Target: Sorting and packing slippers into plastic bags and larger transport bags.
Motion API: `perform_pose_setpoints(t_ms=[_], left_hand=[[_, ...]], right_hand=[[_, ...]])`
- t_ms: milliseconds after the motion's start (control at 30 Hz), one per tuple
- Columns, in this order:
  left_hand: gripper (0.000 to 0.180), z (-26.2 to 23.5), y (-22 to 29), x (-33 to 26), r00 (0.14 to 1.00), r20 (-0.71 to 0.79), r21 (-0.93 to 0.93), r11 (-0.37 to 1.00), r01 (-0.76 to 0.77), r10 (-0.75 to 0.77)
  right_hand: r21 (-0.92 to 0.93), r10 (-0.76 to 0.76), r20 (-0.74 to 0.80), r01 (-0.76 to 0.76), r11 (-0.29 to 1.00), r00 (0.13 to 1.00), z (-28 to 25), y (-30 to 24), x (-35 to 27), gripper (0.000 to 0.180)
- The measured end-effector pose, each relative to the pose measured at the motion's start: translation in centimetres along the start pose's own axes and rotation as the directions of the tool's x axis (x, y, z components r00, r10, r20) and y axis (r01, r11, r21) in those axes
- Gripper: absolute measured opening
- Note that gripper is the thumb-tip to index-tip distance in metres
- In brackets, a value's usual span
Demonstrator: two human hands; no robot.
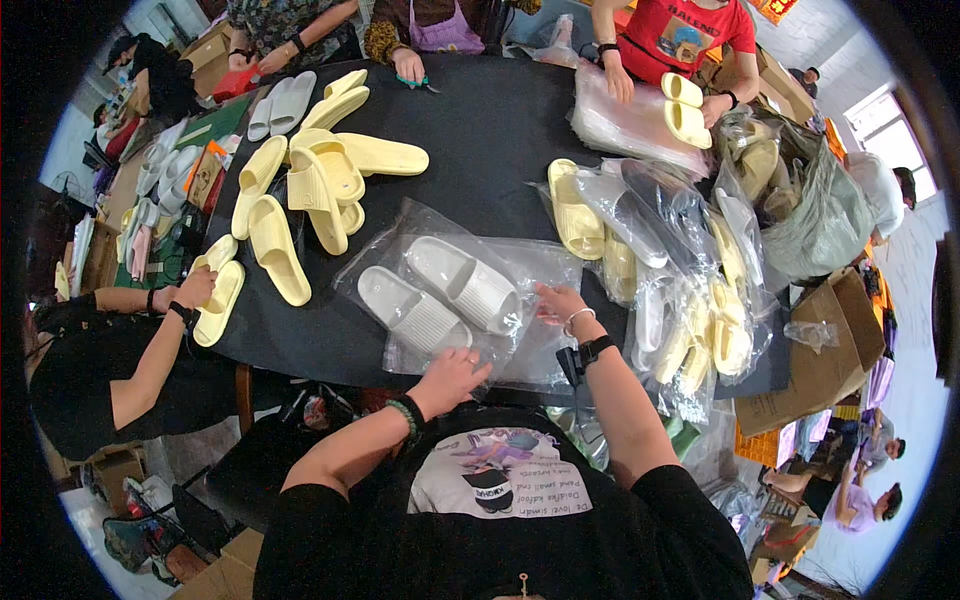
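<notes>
A pair of pale grey slide slippers [462, 282] lies inside a clear plastic bag [385, 250] on the black table in front of me. My left hand [450, 382] is at the near edge of this bag, its fingers bent and closed on the film beside the heel of the left slipper. To the right of the pair, my right hand [562, 304] touches the bag's side with its fingers somewhat apart. More clear film [548, 352] lies flat beneath and beside that hand.
Loose yellow slippers [325, 185] are heaped at the left of the black table [480, 130]. Bagged slippers [680, 270] pile up at the right, near a cardboard box [815, 350]. Across the table, a person in red [690, 40] handles yellow slippers over stacked bags [625, 115]. A co-worker's hand [197, 288] holds slippers at left.
</notes>
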State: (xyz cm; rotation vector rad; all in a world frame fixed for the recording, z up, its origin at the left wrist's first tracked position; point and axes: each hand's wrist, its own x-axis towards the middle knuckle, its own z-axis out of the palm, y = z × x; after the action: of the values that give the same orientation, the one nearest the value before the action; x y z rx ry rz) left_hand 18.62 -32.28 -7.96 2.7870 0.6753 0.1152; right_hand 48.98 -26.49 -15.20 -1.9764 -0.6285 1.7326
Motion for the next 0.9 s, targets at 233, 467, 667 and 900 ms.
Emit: perform_pose_setpoints(t_ms=[233, 467, 667, 900], left_hand=[[0.013, 4.1, -0.5, 0.6, 0.993, 0.086, 0.080, 0.993, -0.089, 0.082], [0.005, -0.9, -0.3, 3.0, 0.990, -0.104, -0.123, 0.986, -0.109, 0.096], [0.015, -1.0, 0.1, 5.3, 0.996, -0.067, -0.284, 0.956, -0.075, 0.058], [0.023, 0.8, -1.4, 6.0, 0.999, 0.037, -0.411, 0.911, 0.033, -0.020]], right_hand=[[0.217, -0.153, -0.007, 0.151, 0.964, 0.988, 0.1, -1.9, 0.4, 0.027], [0.149, -0.305, -0.006, 0.303, 0.941, 0.952, -1.0, -7.3, -0.2, 0.024], [0.015, -0.367, -0.025, 0.368, 0.930, 0.930, -2.4, -9.2, 0.9, 0.025], [-0.097, -0.315, -0.116, 0.305, 0.947, 0.942, -2.2, -6.6, 1.1, 0.046]])
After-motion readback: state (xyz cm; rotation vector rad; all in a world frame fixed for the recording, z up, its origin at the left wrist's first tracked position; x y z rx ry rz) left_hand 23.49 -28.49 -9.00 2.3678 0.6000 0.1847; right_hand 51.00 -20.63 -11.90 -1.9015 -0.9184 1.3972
